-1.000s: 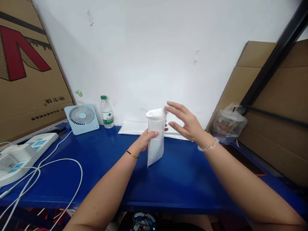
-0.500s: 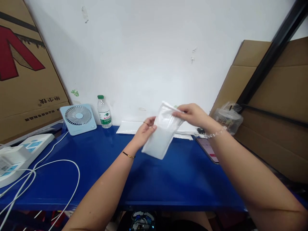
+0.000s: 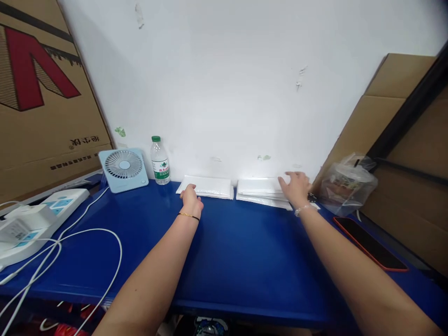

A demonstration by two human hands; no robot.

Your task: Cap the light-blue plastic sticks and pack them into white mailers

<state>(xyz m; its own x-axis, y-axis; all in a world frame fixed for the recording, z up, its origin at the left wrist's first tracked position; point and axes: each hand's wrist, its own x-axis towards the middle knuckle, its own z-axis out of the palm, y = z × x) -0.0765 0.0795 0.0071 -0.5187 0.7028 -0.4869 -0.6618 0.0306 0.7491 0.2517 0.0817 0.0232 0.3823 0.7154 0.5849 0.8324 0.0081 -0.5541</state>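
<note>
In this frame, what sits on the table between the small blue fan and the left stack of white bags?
A water bottle with a green cap stands between the fan and the left bag stack, against the wall, in the head view.

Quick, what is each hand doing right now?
Left hand: open, holds nothing, resting by the left stack of white bags.
Right hand: open, flat on the right stack.

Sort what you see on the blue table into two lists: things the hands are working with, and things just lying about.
In hand:
left hand, at the left stack of white bags
right hand, resting on the right stack of white bags

Lying about:
fan
water bottle
power strip
white cable
phone
bagged cup
</note>
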